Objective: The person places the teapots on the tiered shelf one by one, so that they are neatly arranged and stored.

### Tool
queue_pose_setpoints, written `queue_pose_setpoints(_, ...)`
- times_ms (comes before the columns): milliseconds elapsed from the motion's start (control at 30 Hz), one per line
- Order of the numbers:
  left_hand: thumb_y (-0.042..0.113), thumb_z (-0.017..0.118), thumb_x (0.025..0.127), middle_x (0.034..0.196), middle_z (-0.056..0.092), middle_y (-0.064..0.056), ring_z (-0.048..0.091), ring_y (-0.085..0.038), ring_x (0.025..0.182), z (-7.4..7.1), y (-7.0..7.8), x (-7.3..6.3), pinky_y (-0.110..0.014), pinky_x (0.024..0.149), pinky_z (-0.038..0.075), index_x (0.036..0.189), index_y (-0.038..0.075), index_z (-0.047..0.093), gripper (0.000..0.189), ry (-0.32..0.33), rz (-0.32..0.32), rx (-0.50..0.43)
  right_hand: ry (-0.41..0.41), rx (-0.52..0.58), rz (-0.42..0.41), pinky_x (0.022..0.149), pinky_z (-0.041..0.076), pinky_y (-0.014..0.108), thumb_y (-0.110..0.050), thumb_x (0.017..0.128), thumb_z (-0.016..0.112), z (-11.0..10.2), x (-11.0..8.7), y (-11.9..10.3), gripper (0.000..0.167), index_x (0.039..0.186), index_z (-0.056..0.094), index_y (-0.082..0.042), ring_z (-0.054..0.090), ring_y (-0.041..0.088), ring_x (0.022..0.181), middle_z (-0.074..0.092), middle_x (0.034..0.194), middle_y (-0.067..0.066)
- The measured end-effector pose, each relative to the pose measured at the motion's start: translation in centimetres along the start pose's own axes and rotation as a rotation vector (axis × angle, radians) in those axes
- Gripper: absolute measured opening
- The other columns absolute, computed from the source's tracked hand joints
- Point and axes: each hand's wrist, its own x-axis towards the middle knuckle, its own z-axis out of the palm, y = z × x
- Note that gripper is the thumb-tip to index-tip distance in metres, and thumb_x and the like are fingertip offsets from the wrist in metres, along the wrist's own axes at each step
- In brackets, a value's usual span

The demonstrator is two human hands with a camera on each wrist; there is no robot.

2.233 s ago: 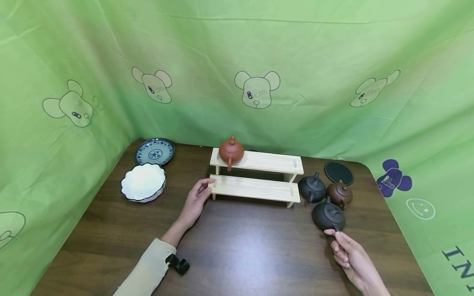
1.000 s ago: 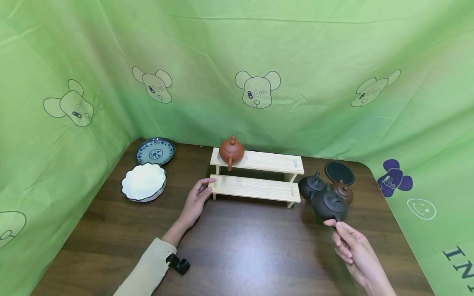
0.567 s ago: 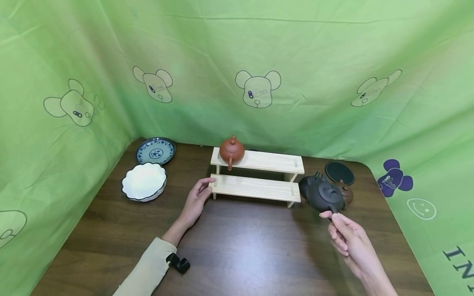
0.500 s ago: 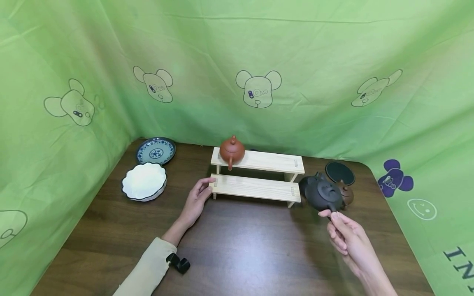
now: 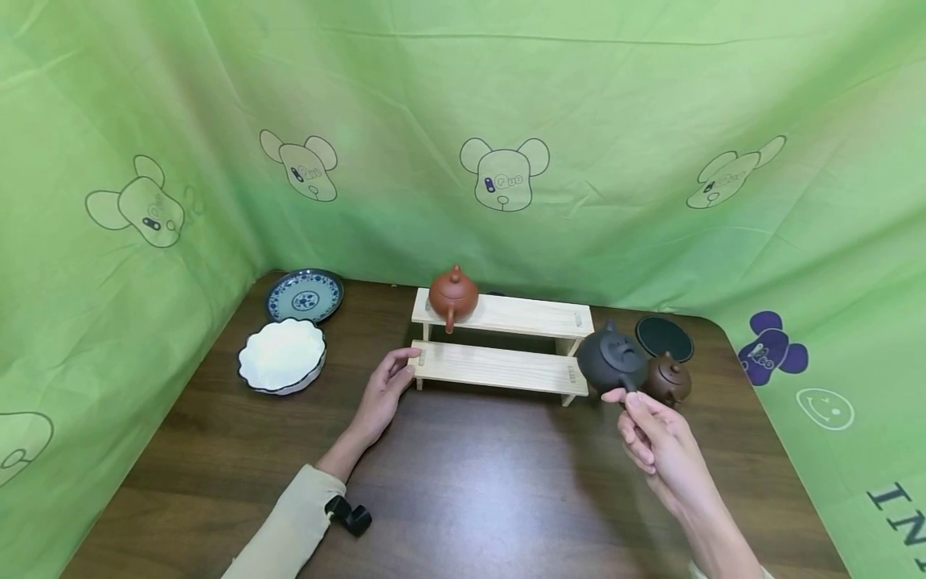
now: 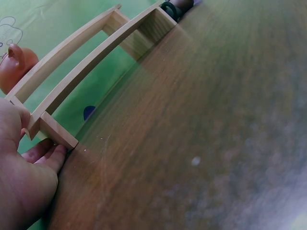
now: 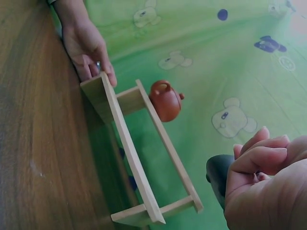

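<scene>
My right hand (image 5: pixel 661 442) pinches the handle of a black teapot (image 5: pixel 611 359) and holds it up off the table, just beyond the right end of a two-tier wooden stand (image 5: pixel 499 367). Only part of that teapot (image 7: pixel 219 173) shows past the fingers in the right wrist view. My left hand (image 5: pixel 379 398) grips the left end of the stand's lower tier; the left wrist view has its fingers (image 6: pixel 53 158) around the leg. At the left of the upper tier sits a reddish-brown teapot (image 5: pixel 453 297). A second black teapot is hidden behind the held one.
A dark brown teapot (image 5: pixel 667 381) stands right of the held teapot, before a dark round disc (image 5: pixel 664 338). At the left are a white scalloped bowl (image 5: pixel 280 357) and a blue patterned plate (image 5: pixel 304 296). Green cloth (image 5: pixel 405 201) closes off the back and sides.
My right hand has lifted the black teapot from the table and carried it forward and left toward the stand, now covering the other black teapot. The left hand keeps its place.
</scene>
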Motion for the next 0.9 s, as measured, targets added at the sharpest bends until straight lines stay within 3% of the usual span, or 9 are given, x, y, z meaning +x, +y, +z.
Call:
queue_pose_setpoints(233, 0.019, 0.060, 0.114, 0.159, 0.057, -0.025, 0.045, -0.033, 0.155, 0.5, 0.9, 0.0, -0.019, 0.112, 0.046, 0.144, 0.001, 0.064, 0.035, 0.012, -0.018, 0.003, 0.013, -0.028, -0.052, 0.046, 0.001, 0.038, -0.016, 0.122, 0.042, 0.1, 1.6, 0.1, 0.034, 0.119, 0.075, -0.008, 0.014, 0.022, 0.053, 0.056, 0.071, -0.009)
queue_pose_setpoints(500, 0.017, 0.060, 0.115, 0.158, 0.058, -0.024, 0.045, -0.033, 0.155, 0.4, 1.2, -0.1, -0.021, 0.111, 0.048, 0.143, 0.002, 0.065, 0.032, 0.017, -0.022, 0.012, 0.031, -0.053, -0.064, 0.047, 0.004, 0.039, -0.018, 0.121, 0.046, 0.4, 3.1, 0.3, 0.032, 0.119, 0.074, -0.003, 0.017, 0.022, 0.053, 0.056, 0.070, -0.009)
queue_pose_setpoints(700, 0.009, 0.056, 0.115, 0.164, 0.052, -0.025, 0.041, -0.033, 0.158, 0.5, 1.7, -0.1, -0.018, 0.110, 0.046, 0.147, -0.005, 0.058, 0.035, 0.005, -0.112, -0.010, 0.034, -0.059, -0.057, 0.048, 0.005, 0.038, -0.019, 0.121, 0.047, 0.9, 4.3, 0.6, 0.031, 0.115, 0.078, -0.013, 0.019, 0.019, 0.053, 0.055, 0.068, -0.009)
queue_pose_setpoints(900, 0.011, 0.057, 0.115, 0.159, 0.056, -0.024, 0.045, -0.030, 0.154, 0.6, 1.5, -0.1, -0.018, 0.110, 0.047, 0.144, -0.002, 0.062, 0.032, 0.016, -0.071, 0.021, 0.054, -0.049, -0.059, 0.047, 0.008, 0.035, -0.019, 0.120, 0.049, 1.5, 5.5, 0.7, 0.031, 0.110, 0.079, -0.017, 0.027, 0.008, 0.048, 0.056, 0.066, -0.009)
